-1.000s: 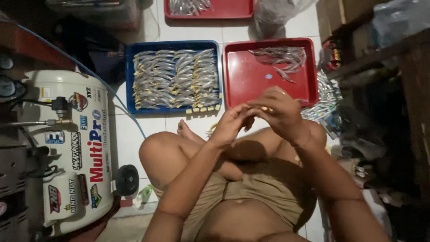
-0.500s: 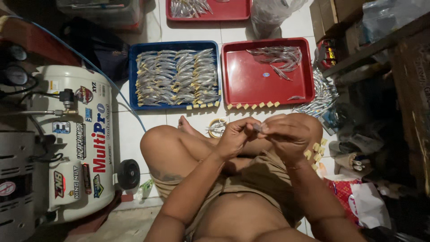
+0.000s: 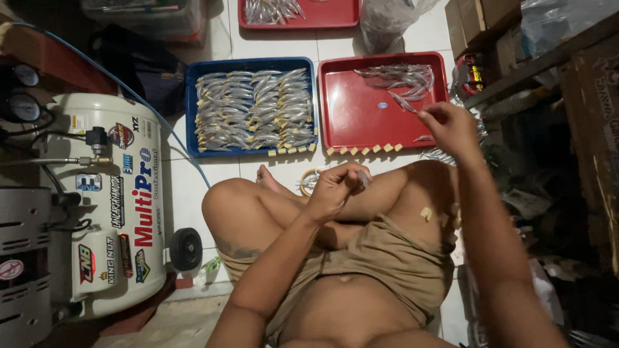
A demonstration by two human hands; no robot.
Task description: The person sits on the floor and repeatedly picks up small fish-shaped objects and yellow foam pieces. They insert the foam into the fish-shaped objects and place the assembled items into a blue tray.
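I sit cross-legged on a tiled floor. My left hand [image 3: 334, 191] is over my knee, closed on a small silvery fish-shaped piece [image 3: 363, 178]. My right hand [image 3: 451, 126] reaches out over the near right corner of a red tray [image 3: 351, 119], fingertips pinched together; I cannot tell whether anything is between them. The red tray holds a small pile of silver fish-shaped pieces [image 3: 400, 77] at its far side. Beside it, a blue tray [image 3: 191, 109] is filled with several rows of the same silver pieces [image 3: 255, 109].
Small yellow blocks [image 3: 361, 150] line the floor in front of the trays, and one lies on my thigh [image 3: 425, 213]. A tape roll [image 3: 310, 181] sits by my foot. A white air compressor [image 3: 109, 193] stands at left; another red tray [image 3: 335, 16] and a plastic bag [image 3: 387, 22] lie beyond.
My hands were together over my lap. My right hand has moved away to the red tray, while my left hand stays by my knee with the small piece.
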